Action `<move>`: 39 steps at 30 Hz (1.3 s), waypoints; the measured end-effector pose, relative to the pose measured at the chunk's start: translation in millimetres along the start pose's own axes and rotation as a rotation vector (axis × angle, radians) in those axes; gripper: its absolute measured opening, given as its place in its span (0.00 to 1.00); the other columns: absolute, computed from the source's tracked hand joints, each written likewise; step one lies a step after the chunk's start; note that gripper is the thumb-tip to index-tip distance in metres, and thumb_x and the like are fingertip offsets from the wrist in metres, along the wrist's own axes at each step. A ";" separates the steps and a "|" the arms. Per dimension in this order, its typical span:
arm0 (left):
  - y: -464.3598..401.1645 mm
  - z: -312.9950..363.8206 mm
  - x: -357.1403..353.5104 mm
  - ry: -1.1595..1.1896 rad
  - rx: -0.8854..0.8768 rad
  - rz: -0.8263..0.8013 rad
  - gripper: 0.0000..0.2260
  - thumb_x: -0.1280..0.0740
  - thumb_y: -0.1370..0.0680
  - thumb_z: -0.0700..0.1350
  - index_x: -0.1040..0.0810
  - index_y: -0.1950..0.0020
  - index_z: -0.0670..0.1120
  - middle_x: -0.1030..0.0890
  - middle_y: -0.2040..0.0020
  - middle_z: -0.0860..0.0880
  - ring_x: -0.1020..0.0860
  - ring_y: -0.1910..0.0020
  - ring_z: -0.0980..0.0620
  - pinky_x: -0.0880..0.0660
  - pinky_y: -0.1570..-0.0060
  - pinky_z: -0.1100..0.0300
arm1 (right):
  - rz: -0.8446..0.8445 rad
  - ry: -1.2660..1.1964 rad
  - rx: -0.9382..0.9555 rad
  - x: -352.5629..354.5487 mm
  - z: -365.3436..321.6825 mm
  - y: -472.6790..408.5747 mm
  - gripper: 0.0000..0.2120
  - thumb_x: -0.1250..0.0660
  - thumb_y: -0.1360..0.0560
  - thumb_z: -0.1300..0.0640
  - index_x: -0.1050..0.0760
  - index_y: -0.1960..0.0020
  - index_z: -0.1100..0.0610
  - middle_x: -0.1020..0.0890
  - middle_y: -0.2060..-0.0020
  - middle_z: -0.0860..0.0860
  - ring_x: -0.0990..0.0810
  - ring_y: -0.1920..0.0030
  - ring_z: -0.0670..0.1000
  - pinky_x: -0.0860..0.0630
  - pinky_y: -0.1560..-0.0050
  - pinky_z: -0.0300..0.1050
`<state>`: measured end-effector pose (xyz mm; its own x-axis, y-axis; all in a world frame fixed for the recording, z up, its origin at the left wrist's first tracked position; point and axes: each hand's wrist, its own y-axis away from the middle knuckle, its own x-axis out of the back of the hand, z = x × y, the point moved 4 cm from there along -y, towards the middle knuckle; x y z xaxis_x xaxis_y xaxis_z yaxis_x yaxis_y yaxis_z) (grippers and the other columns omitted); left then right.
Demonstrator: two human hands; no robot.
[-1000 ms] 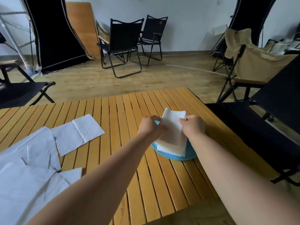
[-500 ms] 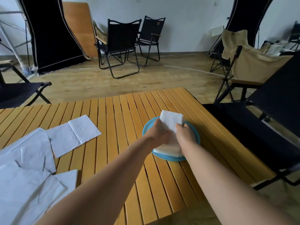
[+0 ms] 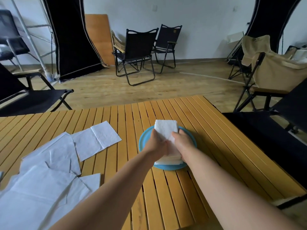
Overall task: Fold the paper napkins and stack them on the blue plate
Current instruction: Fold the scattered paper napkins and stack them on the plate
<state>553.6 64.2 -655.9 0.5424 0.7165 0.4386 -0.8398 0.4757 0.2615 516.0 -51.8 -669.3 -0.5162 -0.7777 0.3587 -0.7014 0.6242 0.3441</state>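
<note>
Forearms reach in from the bottom edge, both bare, meeting over the slatted wooden table. Down on the left, unfolded napkins sprawl in an overlapping heap, creased and flat. Just beyond them lies a half-opened napkin, one fold line running down its middle, apart from the plate.

Middle of the table now: the blue plate carries the stack of folded napkins, white, squared up, its layered edges showing at the near end. The left hand sits against the stack's left side, fingers on the top sheet; the right hand clasps the right side, thumb on top. Both hands are on the stack, holding it from either side, and it rests on the plate.

Further out, a black fabric seat sits right of the table. On the wood floor stand two black folding chairs, a beige chair at the right, and a wooden board leaning on the white wall. No writing or label is readable anywhere.
</note>
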 end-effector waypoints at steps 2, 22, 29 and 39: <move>6.3 -3.0 2.9 0.025 0.018 0.024 0.27 0.34 0.20 0.51 0.41 0.25 0.49 0.24 0.39 0.48 0.24 0.41 0.48 0.24 0.41 0.49 | -0.021 0.020 0.003 -5.8 -1.1 2.8 0.21 0.45 0.17 0.46 0.33 0.25 0.47 0.23 0.40 0.54 0.24 0.43 0.56 0.25 0.37 0.60; 97.0 -33.3 88.0 0.099 0.000 0.241 0.36 0.36 0.17 0.44 0.55 0.17 0.52 0.39 0.19 0.46 0.22 0.54 0.58 0.30 0.75 0.74 | 0.090 0.277 0.304 -26.0 -60.1 117.8 0.24 0.45 0.15 0.53 0.41 0.20 0.50 0.29 0.29 0.52 0.25 0.37 0.53 0.27 0.46 0.45; 132.2 -62.2 123.3 0.000 0.017 0.284 0.29 0.34 0.18 0.44 0.41 0.19 0.48 0.32 0.23 0.44 0.30 0.27 0.43 0.31 0.33 0.51 | -0.006 0.196 0.300 -56.8 -48.7 158.5 0.23 0.44 0.15 0.51 0.40 0.21 0.49 0.25 0.33 0.50 0.24 0.40 0.49 0.23 0.50 0.39; 169.0 -120.3 132.8 -0.073 -0.003 0.269 0.24 0.34 0.18 0.46 0.33 0.22 0.48 0.29 0.25 0.47 0.30 0.27 0.48 0.31 0.33 0.55 | -0.094 0.069 0.192 -79.8 2.8 176.6 0.05 0.41 0.17 0.54 0.32 0.43 0.54 0.26 0.43 0.52 0.29 0.51 0.47 0.34 0.66 0.35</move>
<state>486.2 301.1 -656.8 0.2965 0.7786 0.5530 -0.9534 0.2748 0.1243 432.1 120.3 -639.6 -0.4139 -0.8210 0.3934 -0.8288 0.5185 0.2101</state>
